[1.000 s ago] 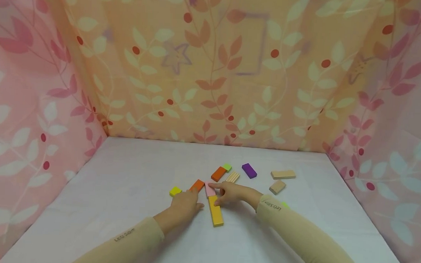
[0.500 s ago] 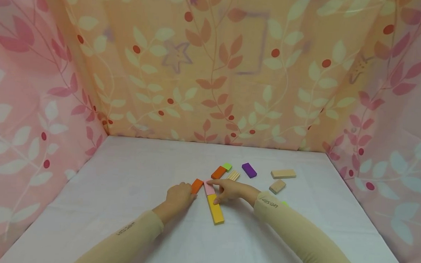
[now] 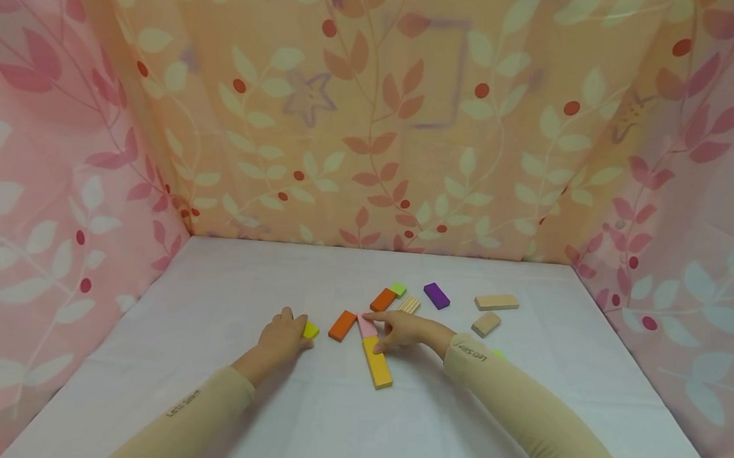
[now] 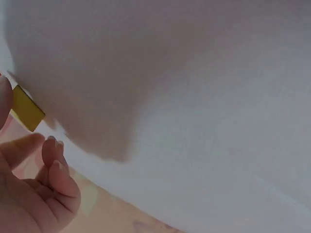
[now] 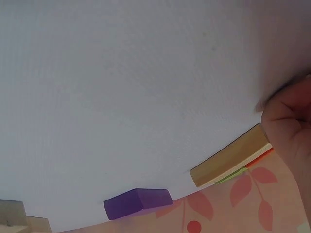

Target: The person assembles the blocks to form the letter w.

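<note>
Beside a small yellow block [image 3: 310, 330] at the left is my left hand [image 3: 281, 338]. In the left wrist view the yellow block [image 4: 27, 109] sits between the thumb [image 4: 4, 99] and the index finger [image 4: 22, 149], with a gap to the index finger; thumb contact is unclear. My right hand [image 3: 399, 329] stretches its index finger onto a pink block [image 3: 367, 326]. Its thumb touches a long amber block [image 3: 377, 363], lined up end to end with the pink one. Only the edge of the right hand [image 5: 289, 121] shows in the right wrist view.
An orange block [image 3: 342, 325] lies between the hands. Farther back are another orange block [image 3: 383, 299], a green block [image 3: 398, 290], a striped block [image 3: 410, 305] and a purple block [image 3: 436, 295]. Two plain wooden blocks [image 3: 496, 302] lie right. Another green piece [image 3: 499, 356] is partly behind the right sleeve.
My left hand has left the orange block beside the pink one and moved left to the small yellow block. The right hand stays at the pink and amber blocks.
</note>
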{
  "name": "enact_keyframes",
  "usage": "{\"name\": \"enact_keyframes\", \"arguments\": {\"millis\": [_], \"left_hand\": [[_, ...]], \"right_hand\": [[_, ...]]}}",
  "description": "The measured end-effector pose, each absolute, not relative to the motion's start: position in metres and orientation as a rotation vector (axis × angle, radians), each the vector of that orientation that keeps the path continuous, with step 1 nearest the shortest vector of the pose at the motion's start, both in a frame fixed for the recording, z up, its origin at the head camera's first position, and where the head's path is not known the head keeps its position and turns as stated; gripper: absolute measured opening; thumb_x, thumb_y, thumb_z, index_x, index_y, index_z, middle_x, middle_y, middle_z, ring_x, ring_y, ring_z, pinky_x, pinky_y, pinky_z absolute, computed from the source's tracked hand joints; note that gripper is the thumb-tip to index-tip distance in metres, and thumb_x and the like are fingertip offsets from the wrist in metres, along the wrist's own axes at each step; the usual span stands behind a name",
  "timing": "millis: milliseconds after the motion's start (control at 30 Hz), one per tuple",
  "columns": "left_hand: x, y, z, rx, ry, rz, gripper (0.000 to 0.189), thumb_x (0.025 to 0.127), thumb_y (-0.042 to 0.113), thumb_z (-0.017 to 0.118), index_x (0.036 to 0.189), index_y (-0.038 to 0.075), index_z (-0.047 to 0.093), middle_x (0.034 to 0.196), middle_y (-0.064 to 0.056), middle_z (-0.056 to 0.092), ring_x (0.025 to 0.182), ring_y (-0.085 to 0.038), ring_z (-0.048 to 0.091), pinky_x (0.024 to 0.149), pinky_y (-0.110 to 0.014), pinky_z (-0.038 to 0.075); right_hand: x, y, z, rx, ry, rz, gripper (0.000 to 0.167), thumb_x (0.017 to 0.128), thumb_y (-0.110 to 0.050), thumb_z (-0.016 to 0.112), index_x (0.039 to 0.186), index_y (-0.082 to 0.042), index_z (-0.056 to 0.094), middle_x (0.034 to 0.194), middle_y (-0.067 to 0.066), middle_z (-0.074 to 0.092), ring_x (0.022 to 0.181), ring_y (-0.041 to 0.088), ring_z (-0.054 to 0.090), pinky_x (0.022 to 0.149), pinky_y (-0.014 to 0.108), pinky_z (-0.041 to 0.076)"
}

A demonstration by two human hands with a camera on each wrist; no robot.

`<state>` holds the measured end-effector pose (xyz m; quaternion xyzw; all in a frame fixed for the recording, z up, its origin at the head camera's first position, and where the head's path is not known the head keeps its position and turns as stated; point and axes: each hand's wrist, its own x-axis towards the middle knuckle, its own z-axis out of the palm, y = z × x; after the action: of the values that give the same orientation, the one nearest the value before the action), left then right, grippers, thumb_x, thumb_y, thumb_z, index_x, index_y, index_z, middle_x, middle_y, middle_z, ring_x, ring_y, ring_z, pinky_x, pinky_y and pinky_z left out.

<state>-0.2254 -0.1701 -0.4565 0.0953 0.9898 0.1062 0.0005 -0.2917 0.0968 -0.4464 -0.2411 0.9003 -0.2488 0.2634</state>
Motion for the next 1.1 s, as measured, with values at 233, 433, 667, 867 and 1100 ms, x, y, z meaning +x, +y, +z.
{"name": "enact_keyframes", "arguments": {"millis": [233, 433, 667, 867, 1100], "left_hand": [[-0.224, -0.175, -0.457, 0.358, 3.088, 0.322, 0.035, 0.085, 0.023, 0.075, 0.106, -0.001, 0.062, 0.084, -0.009, 0.045, 0.074, -0.023, 0.048, 0.065, -0.037, 0.047], [-0.219, -0.169, -0.446, 0.375, 3.104, 0.390, 0.034, 0.087, 0.022, 0.074, 0.107, -0.003, 0.061, 0.085, -0.008, 0.048, 0.075, -0.022, 0.050, 0.067, -0.038, 0.049], [-0.218, -0.136, -0.433, 0.634, 3.105, 0.495, 0.040, 0.085, 0.022, 0.075, 0.112, -0.003, 0.060, 0.092, -0.008, 0.053, 0.081, -0.021, 0.052, 0.072, -0.036, 0.051], [-0.216, -0.103, -0.429, 0.832, 3.107, 0.503, 0.038, 0.085, 0.021, 0.076, 0.110, -0.002, 0.060, 0.095, -0.009, 0.055, 0.083, -0.023, 0.055, 0.070, -0.037, 0.052], [-0.215, -0.079, -0.430, 0.913, 3.096, 0.459, 0.043, 0.085, 0.031, 0.076, 0.111, 0.000, 0.061, 0.090, -0.004, 0.053, 0.074, -0.014, 0.047, 0.062, -0.025, 0.046]], "right_hand": [[-0.291, 0.097, -0.446, -0.635, 2.422, -0.684, 0.075, 0.081, -0.032, 0.079, 0.147, -0.030, 0.044, 0.089, 0.005, 0.053, 0.082, 0.018, 0.050, 0.066, 0.028, 0.041], [-0.290, 0.107, -0.442, -0.608, 2.400, -0.857, 0.064, 0.087, -0.026, 0.075, 0.145, -0.024, 0.048, 0.088, 0.005, 0.057, 0.075, 0.019, 0.053, 0.064, 0.028, 0.046], [-0.280, 0.115, -0.426, -0.574, 2.368, -1.159, 0.036, 0.099, -0.025, 0.058, 0.128, -0.004, 0.062, 0.092, 0.011, 0.064, 0.079, 0.021, 0.056, 0.068, 0.032, 0.051], [-0.266, 0.113, -0.420, -0.504, 2.326, -1.202, 0.034, 0.099, -0.032, 0.057, 0.110, -0.002, 0.069, 0.098, 0.011, 0.066, 0.089, 0.021, 0.056, 0.078, 0.036, 0.050], [-0.254, 0.120, -0.424, -0.412, 2.326, -1.213, 0.026, 0.094, -0.028, 0.064, 0.097, -0.004, 0.073, 0.093, 0.002, 0.064, 0.086, 0.018, 0.051, 0.072, 0.031, 0.042]]}}
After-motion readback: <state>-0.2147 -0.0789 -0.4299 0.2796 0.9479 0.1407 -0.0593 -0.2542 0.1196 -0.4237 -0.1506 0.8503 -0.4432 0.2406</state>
